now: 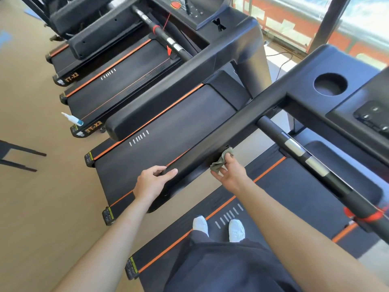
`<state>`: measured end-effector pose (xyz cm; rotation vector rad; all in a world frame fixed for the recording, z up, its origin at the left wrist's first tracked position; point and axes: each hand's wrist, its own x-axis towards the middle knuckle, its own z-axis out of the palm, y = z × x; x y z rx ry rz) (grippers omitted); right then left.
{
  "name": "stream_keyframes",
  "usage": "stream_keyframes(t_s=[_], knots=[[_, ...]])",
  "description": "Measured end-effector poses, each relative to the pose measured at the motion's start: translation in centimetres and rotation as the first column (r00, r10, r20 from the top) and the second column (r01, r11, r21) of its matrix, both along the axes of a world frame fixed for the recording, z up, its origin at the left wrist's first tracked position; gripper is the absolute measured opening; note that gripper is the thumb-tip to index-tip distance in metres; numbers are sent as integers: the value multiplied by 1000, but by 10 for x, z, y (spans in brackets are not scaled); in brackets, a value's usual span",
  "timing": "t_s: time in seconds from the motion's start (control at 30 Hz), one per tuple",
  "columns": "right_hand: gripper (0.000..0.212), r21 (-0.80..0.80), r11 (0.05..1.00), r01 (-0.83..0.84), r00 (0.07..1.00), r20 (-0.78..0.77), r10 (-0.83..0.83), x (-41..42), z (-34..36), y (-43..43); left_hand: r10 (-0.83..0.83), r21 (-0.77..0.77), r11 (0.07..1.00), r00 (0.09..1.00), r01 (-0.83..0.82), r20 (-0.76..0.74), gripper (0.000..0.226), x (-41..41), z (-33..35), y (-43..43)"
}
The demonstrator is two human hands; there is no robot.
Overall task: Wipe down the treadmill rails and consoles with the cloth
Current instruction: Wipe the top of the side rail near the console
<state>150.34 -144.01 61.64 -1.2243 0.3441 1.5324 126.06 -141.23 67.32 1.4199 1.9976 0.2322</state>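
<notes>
I stand on a black treadmill belt (pixel 273 197) with orange stripes. Its left rail (pixel 210 144), a broad black padded bar, runs from the console (pixel 357 98) down toward me. My left hand (pixel 151 182) grips the near end of that rail, fingers curled over its top. My right hand (pixel 231 173) holds a crumpled grey-green cloth (pixel 221 161) pressed against the rail's inner side, a little farther along. A black crossbar (pixel 311 161) with silver sensor bands runs to my right.
More identical treadmills stand in a row to the left, the nearest (pixel 168 131) close beside my rail. A white spray bottle (pixel 72 119) lies on the rear corner of one. The console has a round cup holder (pixel 330 84). Tan floor (pixel 31 123) lies at left.
</notes>
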Motion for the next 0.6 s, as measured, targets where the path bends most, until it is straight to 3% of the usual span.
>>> stream_keyframes(t_s=[0.3,0.6], knots=[[26,-31,981,-193,979,-68,191,-9,1,-6,7,-26,1000,1000,-7,-22,60,3,7,0],[22,-39,996,-78,995,56,80,43,34,24,24,-12,1000,1000,-24,1,64,0,7,0]])
